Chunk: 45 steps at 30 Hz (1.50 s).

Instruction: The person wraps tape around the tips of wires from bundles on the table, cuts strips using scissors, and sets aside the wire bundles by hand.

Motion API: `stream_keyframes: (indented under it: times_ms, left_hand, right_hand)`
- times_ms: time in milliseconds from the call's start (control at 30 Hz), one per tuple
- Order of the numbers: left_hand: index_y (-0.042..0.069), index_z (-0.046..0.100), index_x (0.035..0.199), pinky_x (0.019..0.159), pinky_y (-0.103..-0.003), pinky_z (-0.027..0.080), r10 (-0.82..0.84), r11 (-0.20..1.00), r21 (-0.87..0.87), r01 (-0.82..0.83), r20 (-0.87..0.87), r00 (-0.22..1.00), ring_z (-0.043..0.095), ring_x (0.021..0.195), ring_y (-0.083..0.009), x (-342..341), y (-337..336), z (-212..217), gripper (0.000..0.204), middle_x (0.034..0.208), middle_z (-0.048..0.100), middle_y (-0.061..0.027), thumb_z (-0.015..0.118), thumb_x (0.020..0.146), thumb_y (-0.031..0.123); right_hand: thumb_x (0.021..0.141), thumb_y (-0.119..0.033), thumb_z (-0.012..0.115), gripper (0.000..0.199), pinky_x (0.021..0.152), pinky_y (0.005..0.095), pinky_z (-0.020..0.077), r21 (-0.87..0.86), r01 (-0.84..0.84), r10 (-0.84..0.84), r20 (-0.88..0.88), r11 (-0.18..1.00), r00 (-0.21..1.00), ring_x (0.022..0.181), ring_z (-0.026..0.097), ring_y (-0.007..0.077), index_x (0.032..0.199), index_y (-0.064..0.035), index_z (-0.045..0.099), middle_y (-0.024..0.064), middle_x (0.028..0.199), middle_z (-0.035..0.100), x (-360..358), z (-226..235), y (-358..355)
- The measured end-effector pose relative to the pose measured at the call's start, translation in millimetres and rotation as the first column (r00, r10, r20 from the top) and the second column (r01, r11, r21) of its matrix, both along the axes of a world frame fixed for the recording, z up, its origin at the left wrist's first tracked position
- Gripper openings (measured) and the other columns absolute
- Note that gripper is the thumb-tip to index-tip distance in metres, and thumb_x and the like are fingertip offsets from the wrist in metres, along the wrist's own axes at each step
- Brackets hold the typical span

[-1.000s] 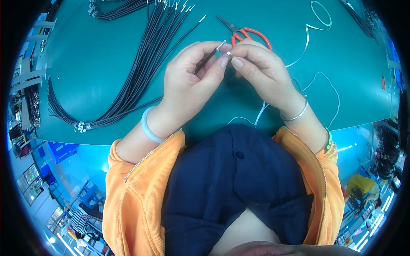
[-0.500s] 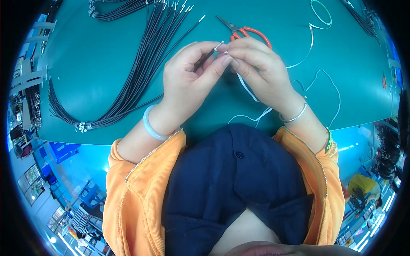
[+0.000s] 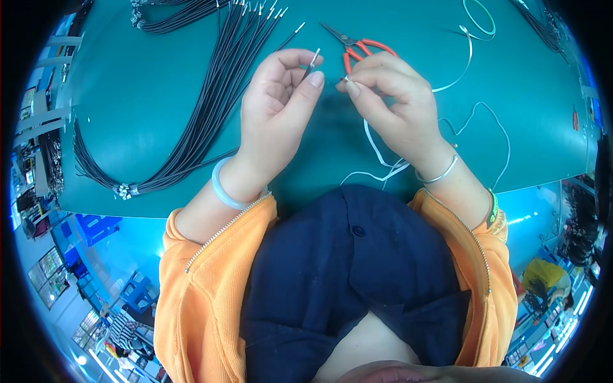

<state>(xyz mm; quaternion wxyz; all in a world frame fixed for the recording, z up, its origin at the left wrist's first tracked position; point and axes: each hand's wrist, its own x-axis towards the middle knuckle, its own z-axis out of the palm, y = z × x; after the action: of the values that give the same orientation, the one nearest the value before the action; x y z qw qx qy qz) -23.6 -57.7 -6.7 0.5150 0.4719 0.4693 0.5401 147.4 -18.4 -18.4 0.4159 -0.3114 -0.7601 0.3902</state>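
Person seated at a teal work mat, both hands raised over it; left hand has thumb and forefinger pinched shut on the end of a thin black wire, its bare metal tip poking up past the fingertips; right hand pinched closed likewise, fingertips bunched on something small, probably the end of the white wire that trails down from under the palm toward the mat edge, though the pinch point itself is too small to be sure; the two hands sit near each other, fingertips apart, a narrow gap between them; red-handled pliers lie on the mat just behind the right hand, untouched, jaws pointing left; a large bundle of black wires fans across the mat to the left of the left hand, tied at its lower end near the mat's front edge; pale jade-coloured bangle on the left wrist, thin silver bangle on the right; orange jacket sleeves, dark apron below
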Motion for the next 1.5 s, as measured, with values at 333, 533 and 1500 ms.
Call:
stream_keyframes:
  times_ms: [333, 533, 1500]
  left_hand:
    - [-0.002, 0.045, 0.099, 0.065, -0.020, 0.040, -0.087, 0.994, -0.064, 0.090, 0.049, 0.995, 0.047, 0.075, -0.0060, 3, -5, 3, 0.014, 0.087, 0.053, -0.0042, 0.048, 0.086, 0.002]
    - [-0.001, 0.046, 0.097, 0.064, -0.020, 0.039, -0.095, 0.994, -0.049, 0.094, -0.024, 0.995, 0.047, 0.074, -0.0058, 9, -5, 1, 0.011, 0.085, 0.053, -0.0040, 0.049, 0.087, 0.004]
    - [0.001, 0.047, 0.094, 0.065, -0.018, 0.040, -0.047, 0.998, 0.054, 0.042, 0.094, 0.994, 0.048, 0.073, -0.0053, 63, 7, -26, 0.008, 0.084, 0.054, -0.0033, 0.052, 0.089, 0.006]
  right_hand:
    - [0.082, -0.009, 0.061, 0.011, 0.067, 0.0267, 0.0446, 0.058, -0.005, 0.010, -0.090, 0.998, 0.996, 0.076, 0.057, 0.0179, 0.084, 0.0010, 0.064, 0.0091, 0.083, 0.060, -7, -12, 2]
    - [0.081, -0.009, 0.062, 0.010, 0.067, 0.0270, 0.0451, 0.056, 0.014, -0.009, -0.083, 0.998, 0.996, 0.076, 0.058, 0.0187, 0.084, 0.0011, 0.064, 0.0095, 0.083, 0.061, -5, -10, -1]
    - [0.081, -0.010, 0.063, 0.011, 0.065, 0.0262, 0.0453, 0.038, 0.017, -0.015, -0.053, 0.999, 0.998, 0.074, 0.058, 0.0180, 0.080, 0.0008, 0.062, 0.0086, 0.081, 0.060, 48, -25, 8]
